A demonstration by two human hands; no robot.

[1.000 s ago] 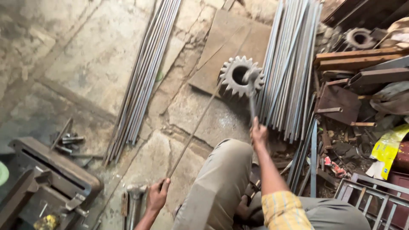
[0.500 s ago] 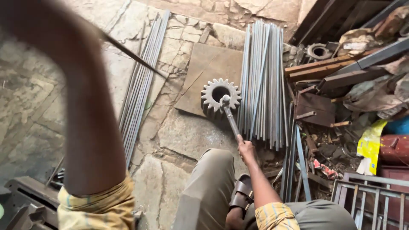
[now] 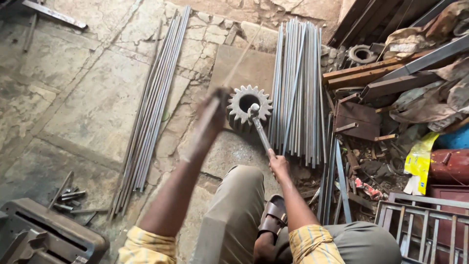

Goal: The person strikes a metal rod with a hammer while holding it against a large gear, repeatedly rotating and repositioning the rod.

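Stone floor (image 3: pixel 88 98): hammer (image 3: pixel 259 129) on gear (image 3: pixel 243 105)

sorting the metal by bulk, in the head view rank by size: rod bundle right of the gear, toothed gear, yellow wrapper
1. Upright bundle of grey steel rods
2. Grey toothed steel gear wheel and crumpled yellow plastic wrapper: they look alike in size, so unranked.
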